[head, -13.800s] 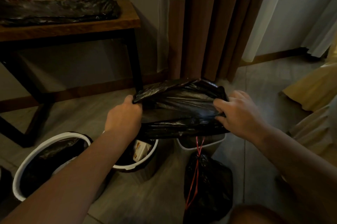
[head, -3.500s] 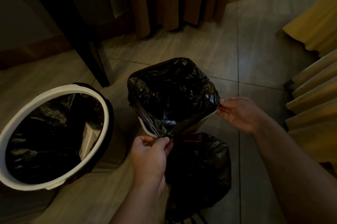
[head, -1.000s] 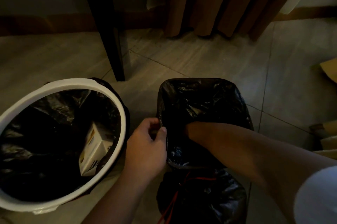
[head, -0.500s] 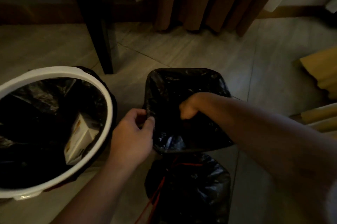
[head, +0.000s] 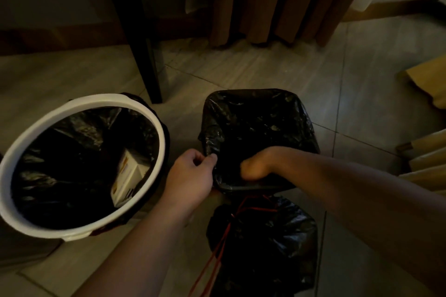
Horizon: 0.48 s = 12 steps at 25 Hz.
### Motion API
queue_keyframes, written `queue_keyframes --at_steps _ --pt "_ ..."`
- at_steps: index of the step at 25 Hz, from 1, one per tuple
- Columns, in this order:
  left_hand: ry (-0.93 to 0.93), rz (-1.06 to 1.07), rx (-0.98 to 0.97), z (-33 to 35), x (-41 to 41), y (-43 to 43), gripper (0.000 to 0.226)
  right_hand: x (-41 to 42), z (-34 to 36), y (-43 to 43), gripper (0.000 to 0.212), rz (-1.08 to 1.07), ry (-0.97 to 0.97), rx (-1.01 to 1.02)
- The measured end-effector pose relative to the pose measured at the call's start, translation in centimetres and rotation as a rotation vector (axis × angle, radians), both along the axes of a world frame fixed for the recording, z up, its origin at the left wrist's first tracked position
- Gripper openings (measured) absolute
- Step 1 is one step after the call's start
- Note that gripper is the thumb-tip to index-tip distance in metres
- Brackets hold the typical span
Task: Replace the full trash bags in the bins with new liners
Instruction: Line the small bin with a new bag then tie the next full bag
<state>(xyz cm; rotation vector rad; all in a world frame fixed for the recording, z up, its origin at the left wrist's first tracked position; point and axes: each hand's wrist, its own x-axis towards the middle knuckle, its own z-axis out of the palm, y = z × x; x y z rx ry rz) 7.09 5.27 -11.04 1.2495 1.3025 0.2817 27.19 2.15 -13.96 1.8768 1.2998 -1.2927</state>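
Head view: left hand [head: 190, 176] pinches black liner [head: 260, 118] at left rim; right hand [head: 253, 168] sunk inside liner, fingers hidden, state untellable.

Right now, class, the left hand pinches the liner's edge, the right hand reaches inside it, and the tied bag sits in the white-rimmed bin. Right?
No: the head view shows the tied bag lying on the floor, outside the white-rimmed bin. The rest holds.

Both hands [head: 190, 173] [head: 252, 170] at black liner [head: 255, 118]
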Motion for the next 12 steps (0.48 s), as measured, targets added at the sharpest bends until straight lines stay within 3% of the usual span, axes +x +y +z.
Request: queue_keyframes --at_steps 4,8,10,12 --pt "0.029 -0.023 0.042 -0.2 0.1 -0.1 0.032 0.6 -0.5 -0.4 0.048 -0.131 -0.075 -0.097" --pt "0.032 -0.042 0.069 0.1 0.2 -0.3 0.031 -0.6 1.9 0.1 0.043 0.111 -0.074 -0.058" --pt "0.037 -0.036 0.093 0.1 0.4 0.0 0.031 0.4 3.8 0.7 0.037 0.025 -0.058 0.18" --pt "0.035 -0.028 0.083 0.3 1.0 0.3 0.03 2.5 6.0 -0.6 0.034 -0.095 -0.131 0.597"
